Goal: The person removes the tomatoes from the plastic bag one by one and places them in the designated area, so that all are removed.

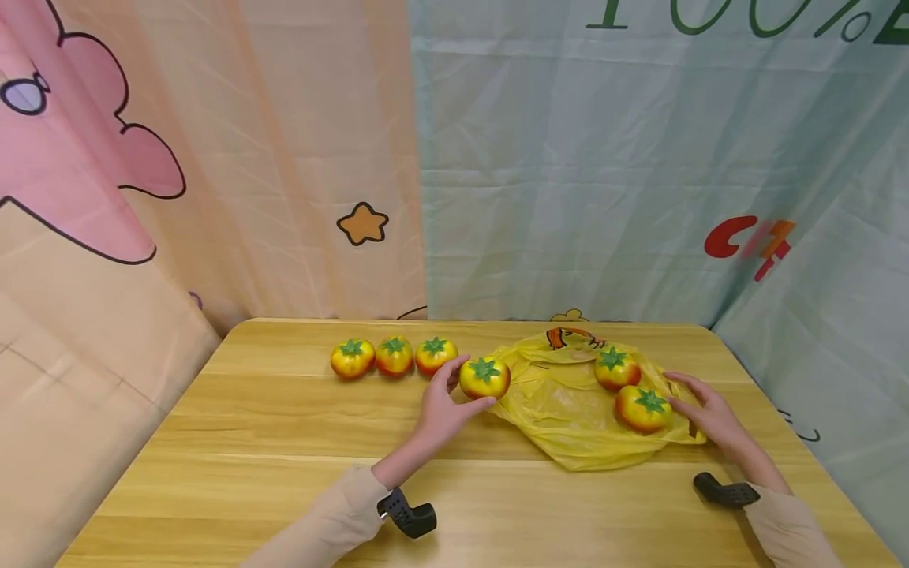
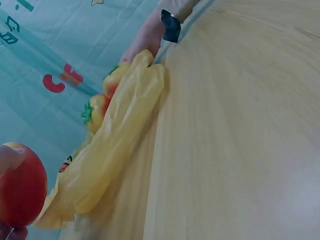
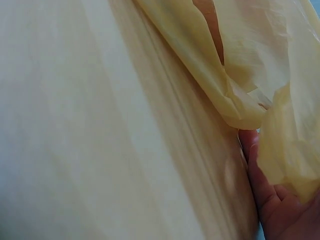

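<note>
My left hand (image 1: 446,406) holds a yellow-and-red tomato (image 1: 485,378) with a green leafy top, thumb on one side and fingers on the other. This tomato is at the left edge of a spread yellow plastic bag (image 1: 568,442); its red side (image 2: 25,187) shows in the left wrist view. Two more tomatoes, a rear one (image 1: 616,368) and a front one (image 1: 642,409), lie on the bag's right part. Beside them, my right hand (image 1: 717,422) rests at the bag's right edge with fingers extended. In the right wrist view, bag film (image 3: 287,140) partly hides that hand.
Left of the bag, three similar tomatoes stand in a row near the table's back: a left one (image 1: 352,360), a middle one (image 1: 394,356) and a right one (image 1: 436,357). Printed curtains (image 1: 554,197) hang behind the wooden table (image 1: 284,442).
</note>
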`<action>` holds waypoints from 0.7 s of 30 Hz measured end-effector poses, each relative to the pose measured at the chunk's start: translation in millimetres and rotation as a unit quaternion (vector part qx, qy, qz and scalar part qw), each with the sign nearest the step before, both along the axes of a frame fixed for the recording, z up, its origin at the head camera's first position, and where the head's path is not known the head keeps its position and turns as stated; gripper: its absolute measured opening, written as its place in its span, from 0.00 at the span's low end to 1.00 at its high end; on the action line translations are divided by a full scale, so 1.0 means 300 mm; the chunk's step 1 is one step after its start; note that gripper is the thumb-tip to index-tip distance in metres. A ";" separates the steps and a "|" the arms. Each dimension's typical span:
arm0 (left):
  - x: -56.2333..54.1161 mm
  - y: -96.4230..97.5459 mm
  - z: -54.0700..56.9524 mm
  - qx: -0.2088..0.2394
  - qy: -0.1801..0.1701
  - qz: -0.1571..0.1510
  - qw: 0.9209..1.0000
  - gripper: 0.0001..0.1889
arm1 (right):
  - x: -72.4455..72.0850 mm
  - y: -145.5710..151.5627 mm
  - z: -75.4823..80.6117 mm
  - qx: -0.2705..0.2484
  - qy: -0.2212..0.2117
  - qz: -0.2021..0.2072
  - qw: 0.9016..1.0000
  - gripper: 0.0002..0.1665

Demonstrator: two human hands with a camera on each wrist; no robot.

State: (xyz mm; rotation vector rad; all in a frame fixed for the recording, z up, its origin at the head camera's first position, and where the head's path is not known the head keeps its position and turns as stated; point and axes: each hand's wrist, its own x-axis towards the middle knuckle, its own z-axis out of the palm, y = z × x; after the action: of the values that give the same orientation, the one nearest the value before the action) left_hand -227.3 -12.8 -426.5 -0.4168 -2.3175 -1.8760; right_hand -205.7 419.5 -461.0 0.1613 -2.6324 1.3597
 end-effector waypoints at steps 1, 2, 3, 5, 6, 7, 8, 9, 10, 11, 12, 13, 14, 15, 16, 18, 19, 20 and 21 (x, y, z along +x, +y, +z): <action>0.001 -0.010 -0.007 0.002 -0.003 0.003 1.000 0.38 | 0.000 0.001 -0.001 0.002 0.001 0.001 1.000 0.28; 0.002 -0.020 -0.014 0.001 -0.005 0.008 1.000 0.38 | 0.001 0.001 -0.001 0.004 0.000 0.000 1.000 0.28; 0.002 -0.031 -0.022 0.001 -0.007 0.011 1.000 0.38 | 0.001 0.001 -0.001 0.005 -0.002 -0.001 1.000 0.28; 0.002 -0.050 -0.037 -0.001 -0.011 0.018 1.000 0.37 | 0.001 0.003 -0.002 0.006 -0.007 -0.003 1.000 0.28; 0.002 -0.060 -0.042 -0.002 -0.014 0.021 1.000 0.37 | 0.001 0.003 -0.003 0.006 -0.010 -0.004 1.000 0.28; 0.001 -0.069 -0.049 -0.005 -0.015 0.023 1.000 0.37 | 0.001 0.004 -0.003 0.005 -0.011 -0.004 1.000 0.28; 0.001 -0.077 -0.053 -0.007 -0.018 0.026 0.999 0.37 | 0.001 0.004 -0.002 0.003 -0.014 -0.005 1.000 0.27; 0.001 -0.085 -0.057 -0.008 -0.020 0.028 0.999 0.37 | 0.002 0.005 -0.002 0.002 -0.014 -0.004 1.000 0.27; 0.000 -0.093 -0.060 -0.011 -0.022 0.032 0.999 0.38 | 0.001 0.005 -0.001 0.002 -0.014 -0.004 1.000 0.27; -0.001 -0.101 -0.062 -0.015 -0.025 0.035 0.999 0.38 | 0.001 0.005 -0.001 0.001 -0.014 -0.003 1.000 0.27; -0.002 -0.109 -0.064 -0.019 -0.027 0.038 0.999 0.38 | 0.001 0.005 0.000 0.001 -0.013 -0.002 1.000 0.27; -0.004 -0.115 -0.067 -0.023 -0.028 0.042 0.998 0.38 | 0.001 0.005 0.000 0.000 -0.012 -0.002 1.000 0.27; -0.005 -0.122 -0.068 -0.025 -0.031 0.045 0.998 0.38 | 0.001 0.004 0.000 0.000 -0.011 -0.001 1.000 0.27; -0.007 -0.128 -0.071 -0.028 -0.032 0.048 0.998 0.38 | 0.002 0.004 0.001 0.000 -0.011 -0.001 1.000 0.27; -0.008 -0.134 -0.073 -0.029 -0.036 0.051 0.998 0.38 | 0.002 0.004 0.001 0.000 -0.011 -0.001 1.000 0.27; -0.011 -0.144 -0.078 -0.032 -0.038 0.055 0.997 0.38 | 0.002 0.003 0.002 0.000 -0.012 -0.001 1.000 0.27; -0.013 -0.148 -0.080 -0.033 -0.041 0.057 0.997 0.38 | 0.002 0.003 0.002 -0.001 -0.013 -0.001 1.000 0.27; -0.014 -0.153 -0.083 -0.035 -0.042 0.058 0.997 0.38 | 0.002 0.003 0.002 0.000 -0.014 -0.001 1.000 0.27; -0.016 -0.156 -0.085 -0.037 -0.043 0.059 0.997 0.38 | 0.003 0.003 0.002 0.000 -0.015 -0.002 1.000 0.27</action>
State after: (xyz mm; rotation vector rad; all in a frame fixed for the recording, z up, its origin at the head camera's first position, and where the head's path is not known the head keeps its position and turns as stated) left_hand -232.1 -59.7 -452.0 -0.2066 -2.4146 -1.7910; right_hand -204.9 420.4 -460.3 0.1376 -2.6559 1.3713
